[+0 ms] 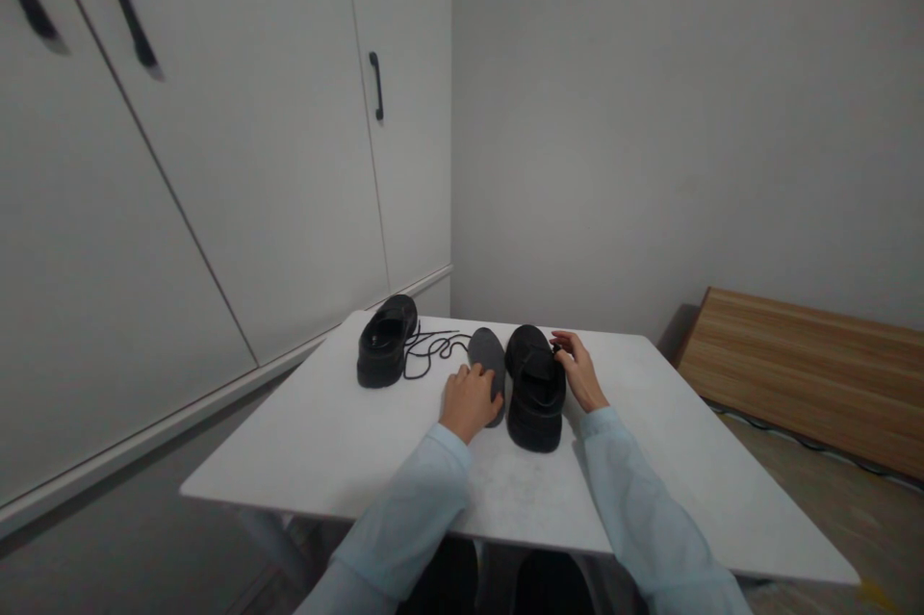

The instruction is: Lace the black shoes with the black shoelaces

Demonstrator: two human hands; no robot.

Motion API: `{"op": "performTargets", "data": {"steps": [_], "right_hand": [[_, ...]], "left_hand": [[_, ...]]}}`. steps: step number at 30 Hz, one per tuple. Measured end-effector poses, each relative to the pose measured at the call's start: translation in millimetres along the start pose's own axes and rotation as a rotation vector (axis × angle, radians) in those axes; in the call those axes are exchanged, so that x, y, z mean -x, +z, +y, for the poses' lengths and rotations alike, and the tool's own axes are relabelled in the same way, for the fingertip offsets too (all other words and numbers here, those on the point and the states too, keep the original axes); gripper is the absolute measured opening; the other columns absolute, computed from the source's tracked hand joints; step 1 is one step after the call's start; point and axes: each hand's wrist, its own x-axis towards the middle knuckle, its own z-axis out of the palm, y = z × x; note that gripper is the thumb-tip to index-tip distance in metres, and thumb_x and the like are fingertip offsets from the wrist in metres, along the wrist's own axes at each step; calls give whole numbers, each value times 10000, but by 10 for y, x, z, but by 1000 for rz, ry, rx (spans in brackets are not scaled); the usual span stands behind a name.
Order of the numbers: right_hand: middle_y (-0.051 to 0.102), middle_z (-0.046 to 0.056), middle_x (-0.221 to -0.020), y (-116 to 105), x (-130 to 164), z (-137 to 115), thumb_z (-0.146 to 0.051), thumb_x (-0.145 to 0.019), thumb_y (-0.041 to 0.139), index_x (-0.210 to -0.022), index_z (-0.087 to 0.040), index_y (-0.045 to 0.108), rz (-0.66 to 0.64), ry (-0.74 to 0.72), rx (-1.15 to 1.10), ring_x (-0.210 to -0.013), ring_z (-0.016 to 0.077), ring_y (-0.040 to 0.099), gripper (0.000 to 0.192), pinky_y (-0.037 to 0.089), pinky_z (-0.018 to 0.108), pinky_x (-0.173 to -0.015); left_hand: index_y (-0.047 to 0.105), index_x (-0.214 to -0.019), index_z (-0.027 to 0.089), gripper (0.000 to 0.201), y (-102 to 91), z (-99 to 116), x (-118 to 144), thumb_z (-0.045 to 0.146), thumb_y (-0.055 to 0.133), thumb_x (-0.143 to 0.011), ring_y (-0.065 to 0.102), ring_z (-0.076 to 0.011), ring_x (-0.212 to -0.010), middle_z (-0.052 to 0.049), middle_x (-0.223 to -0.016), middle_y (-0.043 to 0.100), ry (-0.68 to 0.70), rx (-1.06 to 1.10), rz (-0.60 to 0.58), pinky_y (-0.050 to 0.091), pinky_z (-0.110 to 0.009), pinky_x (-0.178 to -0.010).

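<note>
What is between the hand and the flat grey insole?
Nothing visible. The left hand already rests on the near end of the grey insole, which lies flat on the table beside the black shoe.
</note>
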Motion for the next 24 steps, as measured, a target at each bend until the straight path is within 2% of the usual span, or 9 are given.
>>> {"op": "performTargets", "data": {"steps": [7,12,16,21,24], "right_hand": [[609,85,-991,7,1,1,-252,-675,473,-1017,-187,551,-4,-10,12,-937,230,547,357,426,415,-875],[607,88,-1015,10,17,-28,-260,-675,482,-1017,-198,555,-9,6,3,-952,234,547,355,434,409,-867],[605,92,-1008,13,23,-46,-259,-667,486,-1015,-193,555,-16,14,1,-952,236,545,360,437,403,-858],[605,89,-1006,15,24,-60,-277,-680,489,-1013,-199,554,-23,17,3,-955,237,541,348,440,396,-846],[599,96,-1017,18,23,-70,-278,-678,485,-1019,-191,551,-32,20,2,-958,237,541,358,438,387,-843]], "left_hand": [[620,-933,196,194,-44,-13,-22,300,475,-858,588,-238,-948,-93,-968,623,-20,-11,-44,432,-363,-800],[603,-950,194,220,-45,-87,-73,252,397,-894,625,-205,-871,-83,-941,644,-100,0,-27,448,-322,-759],[584,-984,200,214,-34,-156,-113,250,397,-894,626,-197,-887,-80,-953,642,-162,25,-5,457,-291,-735],[548,-1084,175,258,-79,-238,-202,261,429,-871,598,-253,-963,-124,-1033,620,-258,1,39,468,-337,-749],[524,-1136,150,315,-148,-298,-287,279,445,-859,561,-308,-1033,-165,-1094,595,-309,-23,9,465,-394,-769]]}}
